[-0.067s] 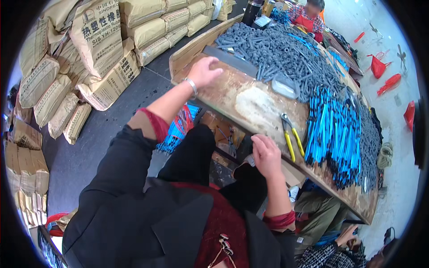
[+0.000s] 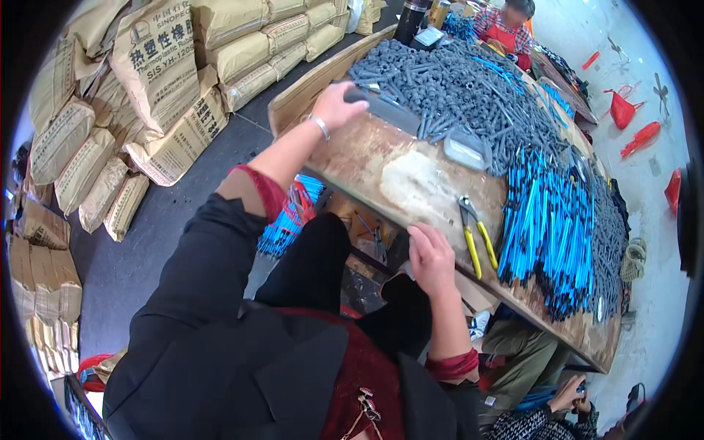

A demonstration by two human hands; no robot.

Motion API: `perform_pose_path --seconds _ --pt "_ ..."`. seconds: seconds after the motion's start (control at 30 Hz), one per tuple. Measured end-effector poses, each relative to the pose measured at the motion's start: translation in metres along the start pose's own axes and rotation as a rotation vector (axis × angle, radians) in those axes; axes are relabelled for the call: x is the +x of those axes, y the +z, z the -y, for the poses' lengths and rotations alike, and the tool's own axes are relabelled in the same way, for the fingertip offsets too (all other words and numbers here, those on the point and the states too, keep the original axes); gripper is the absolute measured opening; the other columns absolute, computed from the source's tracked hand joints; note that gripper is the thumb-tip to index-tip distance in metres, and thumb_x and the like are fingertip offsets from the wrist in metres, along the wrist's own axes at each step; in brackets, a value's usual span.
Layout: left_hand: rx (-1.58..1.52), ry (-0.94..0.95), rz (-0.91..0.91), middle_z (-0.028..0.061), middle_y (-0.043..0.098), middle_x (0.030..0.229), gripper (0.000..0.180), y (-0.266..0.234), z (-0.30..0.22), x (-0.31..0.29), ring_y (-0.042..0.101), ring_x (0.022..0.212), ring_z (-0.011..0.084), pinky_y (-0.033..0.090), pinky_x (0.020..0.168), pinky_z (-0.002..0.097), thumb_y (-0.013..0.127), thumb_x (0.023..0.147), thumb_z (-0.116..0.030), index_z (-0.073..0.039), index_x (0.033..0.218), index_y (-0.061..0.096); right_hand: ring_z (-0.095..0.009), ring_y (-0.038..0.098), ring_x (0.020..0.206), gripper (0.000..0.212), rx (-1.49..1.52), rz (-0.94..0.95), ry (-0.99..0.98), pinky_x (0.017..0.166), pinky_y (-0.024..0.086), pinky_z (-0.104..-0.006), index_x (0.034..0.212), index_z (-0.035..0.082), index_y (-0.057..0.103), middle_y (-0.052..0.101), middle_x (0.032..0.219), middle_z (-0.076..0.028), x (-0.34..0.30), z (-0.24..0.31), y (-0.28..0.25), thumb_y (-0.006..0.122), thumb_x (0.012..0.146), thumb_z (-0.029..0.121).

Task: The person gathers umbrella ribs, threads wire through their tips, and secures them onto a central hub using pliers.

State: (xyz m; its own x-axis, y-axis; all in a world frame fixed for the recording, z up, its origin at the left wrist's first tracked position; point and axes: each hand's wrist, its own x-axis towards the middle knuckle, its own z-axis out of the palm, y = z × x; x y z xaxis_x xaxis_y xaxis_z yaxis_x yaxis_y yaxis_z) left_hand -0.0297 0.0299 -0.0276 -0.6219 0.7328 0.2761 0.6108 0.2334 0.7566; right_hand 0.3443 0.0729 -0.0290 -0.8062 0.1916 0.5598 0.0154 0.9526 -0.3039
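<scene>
My left hand (image 2: 340, 108) reaches over the table's far left part and is closed round the near end of a flat dark grey strip (image 2: 394, 114). That strip lies along the edge of a heap of grey ribbed plastic parts (image 2: 455, 81). At the table's front edge is my right hand (image 2: 433, 258), fingers curled together, with nothing seen in it; its palm side is hidden. Just right of it, pliers with yellow handles (image 2: 480, 246) lie on the wooden table (image 2: 352, 158). A shallow clear plastic box (image 2: 468, 151) sits against the heap.
Many thin blue rods with black ends (image 2: 546, 220) are piled on the right. Another blue bundle (image 2: 292, 220) stands below the table by my knee. Paper sacks (image 2: 158, 66) are stacked at left. A co-worker in a red apron (image 2: 502, 33) sits at the far end; another person's hands (image 2: 568, 396) show lower right.
My left hand has moved slightly up and forward, and its fingers have closed on the grey strip's end. My right hand stays by the table edge, nearly still.
</scene>
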Motion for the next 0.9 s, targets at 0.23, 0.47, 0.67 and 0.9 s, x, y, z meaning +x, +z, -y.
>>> perform_pose_path --seconds 0.23,0.47,0.67,0.9 --pt "0.758 -0.191 -0.142 0.0300 0.023 0.138 0.095 0.042 -0.023 0.056 0.023 0.128 0.0428 0.019 0.105 0.0488 0.054 0.067 -0.070 -0.005 0.134 0.033 -0.030 0.060 0.084 0.026 0.117 -0.116 -0.019 0.072 0.050 -0.0372 0.095 0.003 0.061 0.061 0.097 -0.014 0.025 -0.007 0.027 0.059 0.069 0.000" --pt "0.891 -0.202 -0.086 0.0295 0.029 0.135 0.085 0.070 -0.016 0.075 0.022 0.127 0.0463 0.020 0.103 0.0522 0.045 0.073 -0.071 -0.009 0.131 0.040 -0.026 0.059 0.082 0.026 0.128 -0.098 0.015 0.072 0.050 -0.0332 0.096 0.005 0.061 0.061 0.097 -0.009 0.002 -0.026 0.003 0.059 0.070 0.006" --pt "0.650 0.119 -0.422 0.0273 0.033 0.132 0.067 0.060 0.008 0.063 0.026 0.124 0.0451 0.022 0.103 0.0499 0.058 0.078 -0.048 -0.003 0.125 0.043 -0.026 0.060 0.083 0.026 0.196 -0.147 0.099 0.070 0.050 -0.0344 0.095 0.003 0.060 0.061 0.095 -0.011 -0.025 0.007 -0.020 0.060 0.069 0.002" --pt "0.259 0.428 -0.466 0.0215 0.038 0.130 0.049 0.019 -0.064 0.012 0.033 0.124 0.0341 0.025 0.104 0.0422 0.058 0.080 -0.017 0.003 0.122 0.043 -0.029 0.060 0.085 0.031 -0.033 -0.228 0.343 0.076 0.049 -0.0364 0.102 0.003 0.058 0.061 0.096 -0.012 -0.063 0.022 -0.042 0.059 0.071 -0.001"
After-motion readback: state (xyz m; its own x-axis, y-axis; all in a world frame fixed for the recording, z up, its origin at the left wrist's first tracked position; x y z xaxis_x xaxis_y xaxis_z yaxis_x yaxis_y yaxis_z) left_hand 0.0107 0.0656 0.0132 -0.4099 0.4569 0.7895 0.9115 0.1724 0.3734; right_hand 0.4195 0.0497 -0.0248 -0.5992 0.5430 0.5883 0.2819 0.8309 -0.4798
